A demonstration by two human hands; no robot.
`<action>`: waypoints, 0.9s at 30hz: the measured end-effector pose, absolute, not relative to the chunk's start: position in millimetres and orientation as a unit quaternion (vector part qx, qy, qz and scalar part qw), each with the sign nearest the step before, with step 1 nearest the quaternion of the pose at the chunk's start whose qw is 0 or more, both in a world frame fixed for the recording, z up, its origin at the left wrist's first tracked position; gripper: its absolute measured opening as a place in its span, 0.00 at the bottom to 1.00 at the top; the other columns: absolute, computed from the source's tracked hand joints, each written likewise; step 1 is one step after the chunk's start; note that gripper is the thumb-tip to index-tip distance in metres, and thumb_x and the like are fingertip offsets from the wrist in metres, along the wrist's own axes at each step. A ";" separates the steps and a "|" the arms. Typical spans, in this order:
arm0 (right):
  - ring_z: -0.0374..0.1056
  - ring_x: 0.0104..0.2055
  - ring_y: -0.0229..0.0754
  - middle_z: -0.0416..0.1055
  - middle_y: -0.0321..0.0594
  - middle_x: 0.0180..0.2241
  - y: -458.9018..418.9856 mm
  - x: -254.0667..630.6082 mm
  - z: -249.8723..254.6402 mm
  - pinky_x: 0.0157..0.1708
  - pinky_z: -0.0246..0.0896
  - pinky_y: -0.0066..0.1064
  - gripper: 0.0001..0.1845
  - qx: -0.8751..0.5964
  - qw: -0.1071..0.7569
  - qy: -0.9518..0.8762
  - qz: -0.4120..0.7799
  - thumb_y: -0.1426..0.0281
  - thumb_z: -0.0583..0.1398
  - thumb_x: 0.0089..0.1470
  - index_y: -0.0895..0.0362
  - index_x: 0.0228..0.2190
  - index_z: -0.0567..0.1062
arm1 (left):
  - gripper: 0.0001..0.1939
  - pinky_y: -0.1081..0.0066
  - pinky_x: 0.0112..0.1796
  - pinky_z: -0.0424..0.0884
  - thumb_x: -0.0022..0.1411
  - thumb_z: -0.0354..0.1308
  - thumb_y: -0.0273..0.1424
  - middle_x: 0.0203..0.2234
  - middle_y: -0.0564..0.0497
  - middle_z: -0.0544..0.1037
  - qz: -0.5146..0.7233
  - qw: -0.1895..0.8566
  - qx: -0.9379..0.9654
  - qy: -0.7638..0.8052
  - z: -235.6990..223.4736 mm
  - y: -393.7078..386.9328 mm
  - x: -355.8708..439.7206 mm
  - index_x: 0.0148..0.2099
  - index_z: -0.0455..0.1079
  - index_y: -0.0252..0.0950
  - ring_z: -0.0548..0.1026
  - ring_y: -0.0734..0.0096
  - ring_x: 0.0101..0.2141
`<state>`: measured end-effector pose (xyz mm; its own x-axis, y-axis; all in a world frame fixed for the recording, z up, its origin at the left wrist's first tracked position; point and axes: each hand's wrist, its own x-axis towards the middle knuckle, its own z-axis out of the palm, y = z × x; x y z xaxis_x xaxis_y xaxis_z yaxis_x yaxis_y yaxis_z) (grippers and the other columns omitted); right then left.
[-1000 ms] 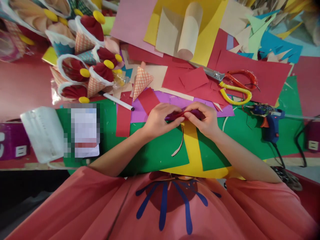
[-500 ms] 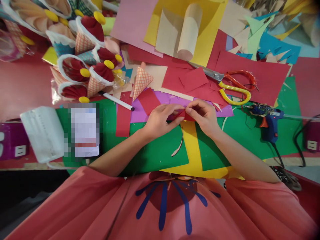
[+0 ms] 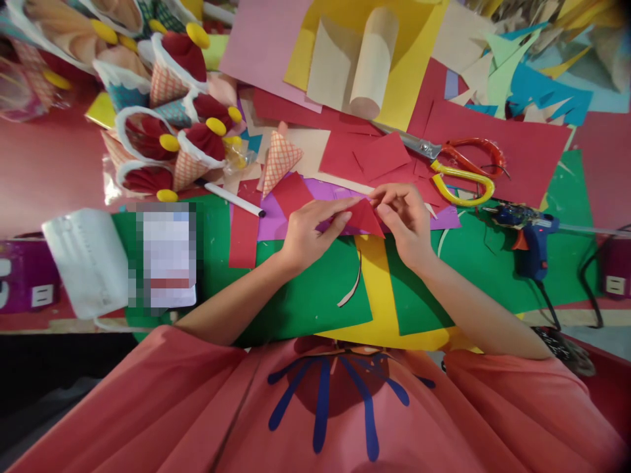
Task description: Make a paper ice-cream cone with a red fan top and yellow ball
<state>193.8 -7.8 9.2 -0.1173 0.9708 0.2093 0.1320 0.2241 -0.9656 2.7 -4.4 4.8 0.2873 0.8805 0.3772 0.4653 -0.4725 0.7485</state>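
My left hand point(image 3: 309, 238) pinches a piece of red craft sheet point(image 3: 365, 219) between thumb and fingers, and the piece shows as a triangle with a point up and a corner toward the lower right. Close by its right edge is my right hand point(image 3: 405, 222), fingers curled, with thumb and forefinger tips slightly apart. Whether those tips touch the sheet is hard to tell. Under both hands lies a purple sheet point(image 3: 269, 225). Red strips point(image 3: 243, 246) and a small checked cone point(image 3: 280, 159) lie to the left.
Scissors point(image 3: 434, 154) with red and yellow handles lie beyond my right hand. At right is a blue glue gun point(image 3: 535, 249) with a cord. Several decorated cones point(image 3: 200, 148), a marker point(image 3: 234, 200) and a phone point(image 3: 170, 263) are at left. A pale roll point(image 3: 374, 62) stands behind.
The red piece, mostly hidden between both hands before, now shows as a triangle. My right fingertips have parted from their pinch and moved slightly up and right.
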 end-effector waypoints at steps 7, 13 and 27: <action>0.72 0.47 0.43 0.74 0.41 0.42 -5.9 196.2 7.0 0.51 0.66 0.40 0.13 -0.435 0.466 -0.673 0.376 0.57 0.60 0.60 0.53 0.31 0.75 | 0.14 0.75 0.42 0.77 0.70 0.53 0.38 0.40 0.50 0.85 0.434 0.245 0.749 0.438 5.0 -4.0 3.4 0.48 0.77 0.39 0.82 0.74 0.37; 0.71 0.48 0.43 0.75 0.41 0.42 -5.1 194.4 5.5 0.51 0.66 0.39 0.15 -0.415 0.447 -0.683 0.402 0.54 0.61 0.59 0.53 0.34 0.74 | 0.14 0.74 0.39 0.77 0.70 0.53 0.38 0.38 0.50 0.85 0.428 0.220 0.770 0.420 2.8 -5.4 4.7 0.47 0.77 0.39 0.82 0.74 0.35; 0.72 0.35 0.38 0.76 0.37 0.32 -9.6 192.4 9.2 0.36 0.67 0.31 0.20 -0.443 0.450 -0.631 0.450 0.51 0.59 0.60 0.56 0.34 0.75 | 0.13 0.74 0.40 0.77 0.68 0.55 0.40 0.40 0.49 0.83 0.433 0.287 0.724 0.454 1.5 -9.2 5.6 0.48 0.72 0.38 0.82 0.74 0.37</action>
